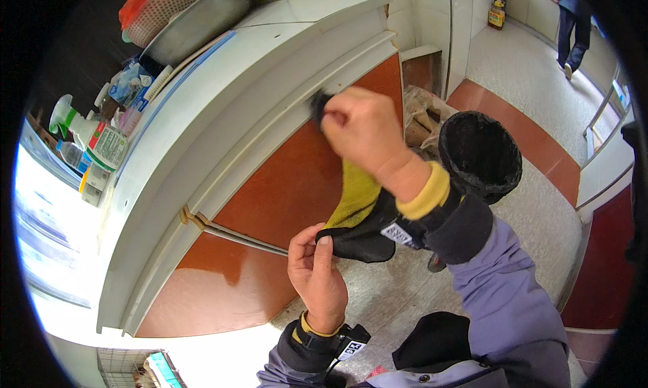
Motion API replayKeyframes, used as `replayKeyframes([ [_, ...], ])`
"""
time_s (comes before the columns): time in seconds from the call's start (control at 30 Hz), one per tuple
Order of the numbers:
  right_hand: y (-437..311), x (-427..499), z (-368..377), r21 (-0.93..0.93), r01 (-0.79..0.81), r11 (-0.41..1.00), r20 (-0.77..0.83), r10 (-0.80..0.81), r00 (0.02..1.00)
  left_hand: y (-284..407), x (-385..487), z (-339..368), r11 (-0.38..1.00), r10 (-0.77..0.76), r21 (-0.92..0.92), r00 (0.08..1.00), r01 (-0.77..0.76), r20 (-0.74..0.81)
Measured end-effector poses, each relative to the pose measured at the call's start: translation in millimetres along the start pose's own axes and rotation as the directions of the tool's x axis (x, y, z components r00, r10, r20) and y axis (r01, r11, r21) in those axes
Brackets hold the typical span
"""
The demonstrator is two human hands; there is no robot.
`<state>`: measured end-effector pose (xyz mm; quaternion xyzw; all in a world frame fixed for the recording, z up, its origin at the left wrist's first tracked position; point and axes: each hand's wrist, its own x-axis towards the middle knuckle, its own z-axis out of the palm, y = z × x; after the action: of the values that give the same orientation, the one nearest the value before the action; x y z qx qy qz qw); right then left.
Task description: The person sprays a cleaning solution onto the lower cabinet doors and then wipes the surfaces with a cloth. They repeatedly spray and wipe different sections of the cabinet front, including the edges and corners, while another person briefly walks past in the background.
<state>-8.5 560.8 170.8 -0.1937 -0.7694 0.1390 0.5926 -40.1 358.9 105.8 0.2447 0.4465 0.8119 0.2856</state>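
A piece of yellow and black knit fabric (354, 193), perhaps a work glove, hangs between my hands in front of the cabinet. My left hand (320, 271) pinches its black edge between thumb and fingers. Higher up, my right hand (362, 132) is closed with a blurred black bit (319, 105) poking out past its fingers, close to the white counter's edge moulding. The fabric's yellow part runs up behind the right hand, so I cannot tell whether the black bit belongs to it.
On the white counter (202, 84) are a spray bottle (76, 122), a metal basin (202, 23) and a plastic colander (162, 13). Brown cabinet doors (283, 185) stand below. A black-lined bin (481, 152) is at right. Farther off, a person (572, 33) stands near an oil bottle (497, 13).
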Motion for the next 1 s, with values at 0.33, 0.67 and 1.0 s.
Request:
replayKeyframes([
  [0.33,39,35,-25,-0.189,-0.192,0.963,-0.061,0.183,0.981,13,4,-14,0.999,0.037,0.025,0.999,-0.036,-0.037],
  [0.67,25,75,-47,-0.325,-0.172,0.93,0.299,0.273,0.914,20,10,-6,1.0,-0.014,0.011,0.999,0.014,0.049],
  [1.0,19,74,-43,-0.451,-0.146,0.88,0.262,0.287,0.921,13,13,-5,1.0,-0.026,0.012,0.996,0.025,0.084],
])
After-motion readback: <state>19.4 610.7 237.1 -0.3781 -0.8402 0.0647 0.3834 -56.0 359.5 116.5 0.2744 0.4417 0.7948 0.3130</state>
